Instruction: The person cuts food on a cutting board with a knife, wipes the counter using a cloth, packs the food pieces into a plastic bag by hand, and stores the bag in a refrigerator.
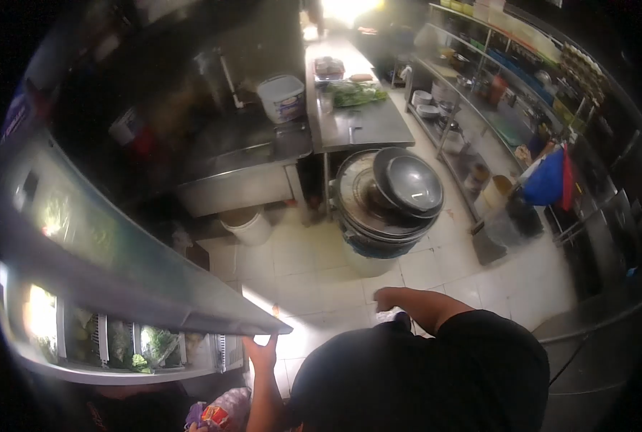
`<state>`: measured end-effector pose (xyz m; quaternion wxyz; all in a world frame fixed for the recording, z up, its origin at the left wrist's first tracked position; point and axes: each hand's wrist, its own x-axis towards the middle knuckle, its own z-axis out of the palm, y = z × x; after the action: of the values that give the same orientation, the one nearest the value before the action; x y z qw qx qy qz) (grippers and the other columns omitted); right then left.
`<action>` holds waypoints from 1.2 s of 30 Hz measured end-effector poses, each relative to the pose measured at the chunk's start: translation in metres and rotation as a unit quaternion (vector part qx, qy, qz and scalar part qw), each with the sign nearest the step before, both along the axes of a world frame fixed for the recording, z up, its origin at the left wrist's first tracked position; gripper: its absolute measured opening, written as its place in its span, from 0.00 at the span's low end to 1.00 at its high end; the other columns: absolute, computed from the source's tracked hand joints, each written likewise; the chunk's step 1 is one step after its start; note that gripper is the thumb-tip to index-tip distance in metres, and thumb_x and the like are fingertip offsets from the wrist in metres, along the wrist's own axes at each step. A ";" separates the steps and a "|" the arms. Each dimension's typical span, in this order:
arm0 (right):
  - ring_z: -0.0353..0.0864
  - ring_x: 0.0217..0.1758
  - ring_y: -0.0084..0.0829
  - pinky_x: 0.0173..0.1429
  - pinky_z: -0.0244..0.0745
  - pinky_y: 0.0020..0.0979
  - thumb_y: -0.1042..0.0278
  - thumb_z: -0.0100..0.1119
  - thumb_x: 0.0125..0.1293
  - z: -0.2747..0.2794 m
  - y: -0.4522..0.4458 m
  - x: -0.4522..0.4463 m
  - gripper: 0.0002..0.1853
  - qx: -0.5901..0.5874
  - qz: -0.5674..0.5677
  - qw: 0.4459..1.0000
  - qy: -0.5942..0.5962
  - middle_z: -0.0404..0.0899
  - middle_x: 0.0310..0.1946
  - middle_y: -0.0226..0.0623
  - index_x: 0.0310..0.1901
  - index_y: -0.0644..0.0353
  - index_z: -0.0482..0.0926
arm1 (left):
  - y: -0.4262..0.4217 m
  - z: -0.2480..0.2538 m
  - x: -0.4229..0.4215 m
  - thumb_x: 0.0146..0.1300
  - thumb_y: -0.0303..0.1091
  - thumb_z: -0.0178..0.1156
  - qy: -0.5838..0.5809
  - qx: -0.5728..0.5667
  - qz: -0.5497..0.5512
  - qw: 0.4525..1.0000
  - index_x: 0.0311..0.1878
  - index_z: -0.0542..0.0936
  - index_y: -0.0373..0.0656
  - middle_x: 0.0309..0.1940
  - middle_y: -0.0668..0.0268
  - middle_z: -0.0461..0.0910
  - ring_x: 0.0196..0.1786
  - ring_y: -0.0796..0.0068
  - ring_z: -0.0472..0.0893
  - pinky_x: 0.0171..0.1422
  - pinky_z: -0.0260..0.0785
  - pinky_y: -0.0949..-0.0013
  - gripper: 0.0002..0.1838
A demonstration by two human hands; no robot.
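My left hand (262, 353) is at the near corner of a fridge door (213, 311), with the thumb against its edge and the fingers partly hidden. Behind the door, the lit fridge holds green vegetables (159, 344) in white racks. My right hand (391, 297) hangs in front of my body above the tiled floor. Its fingers are dark and blurred, and a small whitish patch just below it is too unclear to name. Beside my left forearm lies a purple and red package (216, 414), cut off by the frame.
Ahead stands a large round bin (371, 265) with metal pans (411, 186) stacked on it. Beyond is a steel table (378, 129) bearing leafy greens (353, 95). A white bucket (249, 227) stands below a sink counter (227, 189). Metal shelving (472, 108) with dishes lines the right.
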<state>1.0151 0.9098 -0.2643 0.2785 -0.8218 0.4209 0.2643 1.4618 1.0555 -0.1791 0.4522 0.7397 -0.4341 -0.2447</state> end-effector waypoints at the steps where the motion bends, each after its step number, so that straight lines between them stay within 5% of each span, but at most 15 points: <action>1: 0.84 0.46 0.52 0.54 0.78 0.49 0.52 0.61 0.60 0.013 0.009 -0.043 0.21 0.023 0.047 0.999 0.006 0.84 0.42 0.55 0.39 0.65 0.87 | 0.004 -0.022 0.004 0.57 0.33 0.75 0.012 -0.013 0.037 0.999 0.74 0.55 0.31 0.69 0.43 0.64 0.67 0.51 0.71 0.72 0.64 0.53 0.49; 3: 0.84 0.46 0.56 0.54 0.77 0.50 0.46 0.64 0.59 -0.022 0.034 -0.145 0.24 -0.038 -0.150 0.988 -0.007 0.85 0.41 0.57 0.38 0.65 0.87 | 0.014 0.001 -0.009 0.60 0.32 0.73 0.006 0.017 0.194 0.981 0.72 0.55 0.29 0.65 0.43 0.68 0.64 0.51 0.73 0.71 0.65 0.55 0.45; 5: 0.83 0.48 0.56 0.55 0.77 0.50 0.46 0.62 0.58 -0.018 0.058 -0.232 0.25 -0.045 -0.352 0.935 -0.008 0.83 0.44 0.60 0.35 0.66 0.86 | 0.026 0.001 0.005 0.62 0.36 0.73 0.135 -0.127 0.190 0.964 0.70 0.60 0.28 0.64 0.42 0.70 0.63 0.51 0.74 0.71 0.66 0.56 0.41; 10: 0.83 0.52 0.52 0.58 0.77 0.46 0.48 0.63 0.59 -0.009 0.129 -0.403 0.25 -0.062 -0.445 0.888 0.097 0.84 0.48 0.57 0.42 0.68 0.86 | 0.015 0.014 0.009 0.64 0.35 0.68 0.093 -0.085 0.358 0.925 0.62 0.69 0.30 0.58 0.49 0.76 0.59 0.55 0.77 0.66 0.69 0.59 0.29; 13: 0.86 0.39 0.46 0.45 0.82 0.45 0.53 0.64 0.60 -0.033 0.157 -0.463 0.24 -0.013 -0.496 0.866 0.064 0.86 0.41 0.53 0.47 0.69 0.84 | -0.032 -0.023 -0.044 0.65 0.35 0.66 0.075 0.019 0.294 0.953 0.58 0.74 0.31 0.54 0.54 0.79 0.57 0.58 0.79 0.63 0.70 0.61 0.23; 16: 0.84 0.28 0.39 0.33 0.81 0.41 0.59 0.65 0.60 -0.053 0.177 -0.474 0.25 0.006 -0.618 0.786 -0.036 0.86 0.36 0.49 0.54 0.71 0.81 | -0.138 -0.045 -0.199 0.66 0.35 0.63 0.066 0.059 0.016 0.996 0.53 0.80 0.33 0.50 0.58 0.82 0.54 0.61 0.82 0.60 0.72 0.63 0.17; 17: 0.83 0.25 0.36 0.30 0.80 0.40 0.62 0.65 0.60 -0.058 0.172 -0.473 0.26 -0.003 -0.665 0.744 -0.071 0.85 0.34 0.48 0.57 0.71 0.80 | -0.174 -0.029 -0.268 0.65 0.32 0.64 -0.035 0.033 -0.085 0.995 0.51 0.80 0.32 0.44 0.57 0.83 0.49 0.60 0.83 0.57 0.73 0.63 0.15; 18: 0.83 0.28 0.35 0.32 0.79 0.38 0.65 0.66 0.60 -0.059 0.163 -0.472 0.29 0.004 -0.642 0.760 -0.099 0.85 0.36 0.48 0.62 0.71 0.76 | -0.198 0.029 -0.351 0.61 0.33 0.67 0.098 -0.018 -0.149 0.984 0.51 0.79 0.31 0.43 0.55 0.83 0.49 0.60 0.83 0.56 0.74 0.61 0.19; 20: 0.83 0.32 0.32 0.36 0.78 0.35 0.66 0.66 0.60 -0.050 0.136 -0.469 0.29 0.002 -0.622 0.765 -0.168 0.85 0.39 0.48 0.62 0.71 0.76 | -0.247 0.108 -0.453 0.60 0.37 0.68 -0.163 -0.055 -0.274 0.946 0.59 0.75 0.33 0.53 0.47 0.81 0.54 0.54 0.82 0.60 0.73 0.57 0.27; 23: 0.83 0.57 0.47 0.61 0.76 0.38 0.62 0.66 0.61 0.039 0.066 -0.449 0.30 0.024 -0.645 0.729 -0.230 0.83 0.51 0.58 0.62 0.72 0.75 | -0.327 0.136 -0.526 0.58 0.44 0.69 -0.211 0.006 -0.250 0.945 0.69 0.65 0.29 0.59 0.43 0.78 0.63 0.45 0.77 0.67 0.70 0.54 0.41; 26: 0.82 0.39 0.32 0.45 0.78 0.33 0.68 0.66 0.60 0.051 0.019 -0.465 0.30 -0.045 -0.647 0.703 -0.292 0.85 0.42 0.50 0.63 0.71 0.74 | -0.404 0.105 -0.546 0.59 0.45 0.68 -0.167 0.133 -0.140 0.967 0.71 0.60 0.27 0.61 0.43 0.76 0.64 0.44 0.77 0.68 0.69 0.54 0.45; 29: 0.82 0.40 0.32 0.46 0.78 0.32 0.67 0.66 0.60 0.058 0.002 -0.492 0.30 -0.025 -0.656 0.698 -0.285 0.84 0.43 0.51 0.64 0.71 0.73 | -0.459 0.055 -0.541 0.58 0.46 0.68 -0.142 0.272 -0.156 0.939 0.67 0.68 0.28 0.58 0.44 0.79 0.62 0.43 0.78 0.67 0.71 0.55 0.40; 32: 0.84 0.48 0.41 0.55 0.78 0.37 0.62 0.67 0.60 0.033 0.024 -0.544 0.29 -0.052 -0.587 0.797 -0.130 0.84 0.47 0.55 0.61 0.70 0.76 | -0.463 0.058 -0.528 0.54 0.45 0.69 -0.129 0.260 -0.146 0.946 0.57 0.78 0.31 0.52 0.42 0.82 0.58 0.45 0.81 0.63 0.73 0.54 0.32; 33: 0.84 0.55 0.49 0.62 0.76 0.41 0.62 0.67 0.60 0.047 0.034 -0.553 0.29 -0.068 -0.560 0.823 -0.064 0.84 0.51 0.56 0.60 0.70 0.76 | -0.459 0.074 -0.526 0.54 0.43 0.68 -0.120 0.208 -0.142 0.960 0.51 0.80 0.33 0.49 0.42 0.82 0.56 0.45 0.82 0.61 0.74 0.54 0.26; 36: 0.85 0.47 0.51 0.55 0.78 0.45 0.63 0.67 0.59 0.005 0.101 -0.622 0.28 -0.016 -0.609 0.793 0.006 0.85 0.42 0.55 0.58 0.71 0.77 | -0.446 0.146 -0.525 0.52 0.34 0.62 -0.162 0.108 -0.182 0.964 0.39 0.81 0.38 0.42 0.46 0.83 0.49 0.44 0.82 0.53 0.74 0.50 0.13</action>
<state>0.3928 1.0103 -0.2590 0.3664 -0.3988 0.8398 0.0380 0.9363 0.6092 -0.0331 0.2409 0.7228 -0.5995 -0.2451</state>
